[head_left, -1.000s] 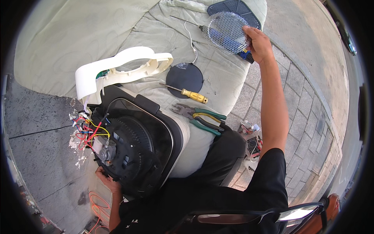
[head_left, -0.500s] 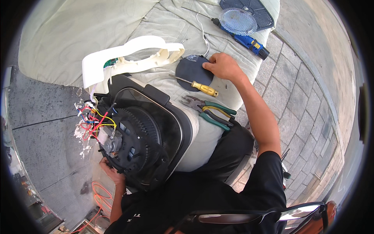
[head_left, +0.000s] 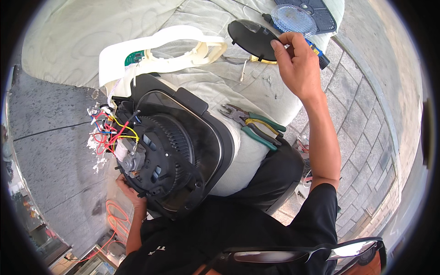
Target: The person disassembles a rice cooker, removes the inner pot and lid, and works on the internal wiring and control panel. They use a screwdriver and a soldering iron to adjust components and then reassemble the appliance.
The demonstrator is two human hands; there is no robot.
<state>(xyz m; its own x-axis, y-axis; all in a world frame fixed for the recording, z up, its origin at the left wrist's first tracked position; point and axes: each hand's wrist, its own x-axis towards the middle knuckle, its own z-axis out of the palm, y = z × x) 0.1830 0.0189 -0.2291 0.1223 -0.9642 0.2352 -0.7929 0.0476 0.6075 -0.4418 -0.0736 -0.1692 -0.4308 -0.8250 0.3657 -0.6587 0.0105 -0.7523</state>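
My right hand [head_left: 300, 64] pinches the edge of a round black cover [head_left: 251, 37] between thumb and fingers. The cover is tilted above the cloth, with small tabs on its rim. Behind its lower edge lies a screwdriver with a yellow handle [head_left: 255, 58], partly hidden. Across my lap rests a black appliance body [head_left: 213, 151] with a round vented housing, a small motor [head_left: 133, 161] and loose coloured wires [head_left: 110, 133]. At its lower left edge my left hand [head_left: 132, 190] grips the body, some fingertips hidden. A white plastic frame [head_left: 160, 39] with a green circuit board [head_left: 134, 58] stands against its far end.
Green-handled pliers [head_left: 256, 124] lie right of the appliance on the pale cloth [head_left: 201, 82]. Farther right are a round metal mesh [head_left: 293, 20], a blue power tool [head_left: 321, 52] and a dark panel [head_left: 316, 11]. An orange cable [head_left: 114, 220] runs along the lower left.
My right hand has lifted the round black cover off the cloth and tipped it up. The screwdriver that lay across it is now on the cloth behind it. My left hand stays put.
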